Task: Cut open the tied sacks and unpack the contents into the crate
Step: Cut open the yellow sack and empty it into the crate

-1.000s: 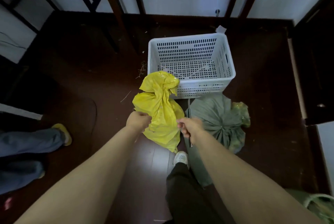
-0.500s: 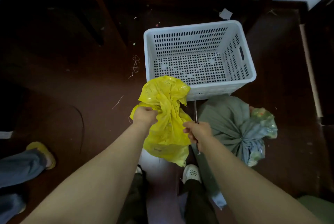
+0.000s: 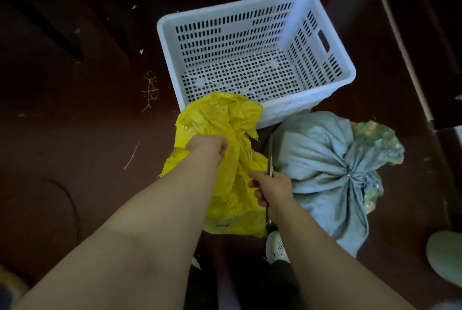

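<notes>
Near the middle of the view, the left hand [image 3: 207, 146] grips a fistful of the yellow sack [image 3: 232, 184], fingers curled into its upper folds. The right hand [image 3: 271, 191] is closed round a thin knife [image 3: 270, 166], blade pointing up beside the sack. The sack's top overlaps the near corner of the white crate [image 3: 300, 106]. Best to pull the plastic taut and cut away from the gripping fingers. 1 grey sack [image 3: 320, 154] lies knotted on the floor to the right.

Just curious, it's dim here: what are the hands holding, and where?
Left hand grips the yellow sack near its top; right hand holds a thin metal tool around its middle.
</notes>
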A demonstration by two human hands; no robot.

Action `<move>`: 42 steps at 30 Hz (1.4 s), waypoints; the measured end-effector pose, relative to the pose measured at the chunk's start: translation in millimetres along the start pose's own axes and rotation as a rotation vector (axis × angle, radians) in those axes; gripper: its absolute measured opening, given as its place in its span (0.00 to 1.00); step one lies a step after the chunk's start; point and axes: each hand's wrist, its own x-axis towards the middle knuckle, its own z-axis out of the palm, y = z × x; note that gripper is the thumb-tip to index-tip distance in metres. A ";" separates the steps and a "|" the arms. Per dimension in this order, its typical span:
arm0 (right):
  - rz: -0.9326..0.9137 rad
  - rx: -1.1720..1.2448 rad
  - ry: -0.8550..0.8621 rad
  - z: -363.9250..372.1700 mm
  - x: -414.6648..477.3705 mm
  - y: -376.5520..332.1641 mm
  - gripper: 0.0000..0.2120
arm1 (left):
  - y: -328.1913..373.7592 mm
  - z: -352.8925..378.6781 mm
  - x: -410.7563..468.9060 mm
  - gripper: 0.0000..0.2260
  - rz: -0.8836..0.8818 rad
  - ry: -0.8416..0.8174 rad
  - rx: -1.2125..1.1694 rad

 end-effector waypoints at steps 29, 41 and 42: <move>-0.179 0.192 -0.119 -46.9 8.9 41.1 0.16 | -79.5 -34.1 -120.4 0.20 0.175 0.084 -0.277; -0.454 0.396 0.103 -14.8 124.7 14.3 0.13 | -103.7 -24.3 27.4 0.25 0.791 0.432 0.166; -0.422 0.446 0.134 -12.4 138.7 15.2 0.13 | -100.9 -25.3 38.4 0.24 0.809 0.483 0.114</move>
